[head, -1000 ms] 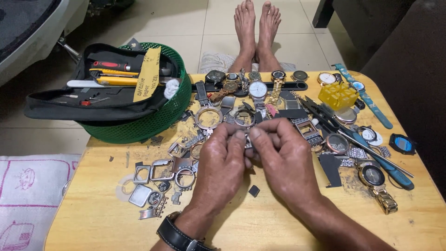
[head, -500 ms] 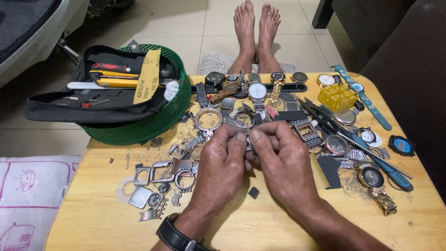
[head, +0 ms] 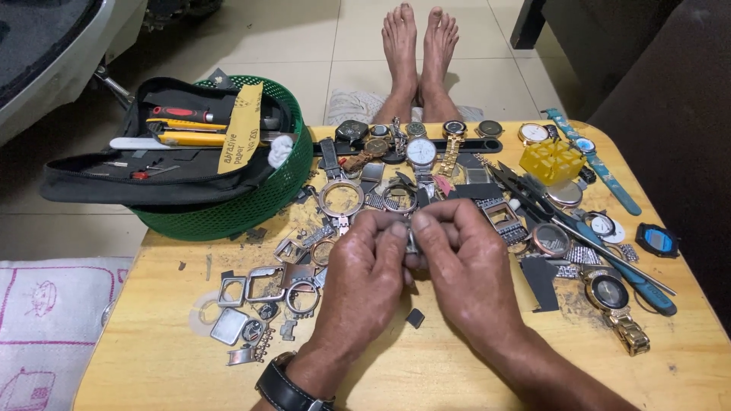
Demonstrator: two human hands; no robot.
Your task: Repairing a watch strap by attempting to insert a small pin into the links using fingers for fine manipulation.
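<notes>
Head view, looking down on a small wooden table (head: 152, 358). Left hand (head: 362, 285) and right hand (head: 464, 270) brought together over the middle of the table, fingertips meeting. Pinched between thumbs and forefingers of both: a small metal watch part (head: 412, 242), mostly hidden by the fingers, so its exact kind cannot be told. Black wristwatch (head: 285, 390) strapped on the left wrist at the near edge.

Just left of the hands, toward the left edge: a scatter of empty watch cases (head: 263, 285), square and round. Directly under the hands, a small dark chip (head: 414, 317) lying on the wood. Beyond the fingertips, round watch bezels (head: 341, 198), and along the far edge a row of wristwatches (head: 420, 152). Toward the right edge: a yellow plastic block (head: 551, 160), a blue-handled tool (head: 632, 283), and a gold-banded watch (head: 615, 301) near the right near corner. At the far left corner, overhanging: a green mesh basket (head: 251, 209) carrying a black tool pouch (head: 145, 171) with a yellow strip of abrasive paper (head: 241, 129). Past the far edge, two bare feet (head: 420, 42) on the tiled floor.
</notes>
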